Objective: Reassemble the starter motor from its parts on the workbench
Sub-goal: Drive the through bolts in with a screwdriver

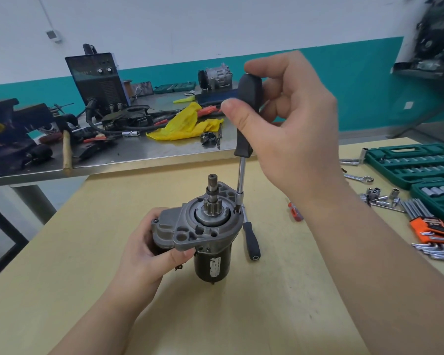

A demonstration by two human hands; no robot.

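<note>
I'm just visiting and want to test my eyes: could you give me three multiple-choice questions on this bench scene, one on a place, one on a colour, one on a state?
1. Where does the screwdriver tip sit?
A. on the starter motor's flange
B. in the socket case
C. on the steel bench

2. What colour is the crumpled bag?
A. red
B. yellow
C. white

3. How does the starter motor stand?
A. lying flat
B. upright, pinion up
C. hanging

Answers: 1 A, the right hand holds it down at a flange hole. 2 B, plainly yellow. 3 B, the left hand steadies it, gear on top.
</note>
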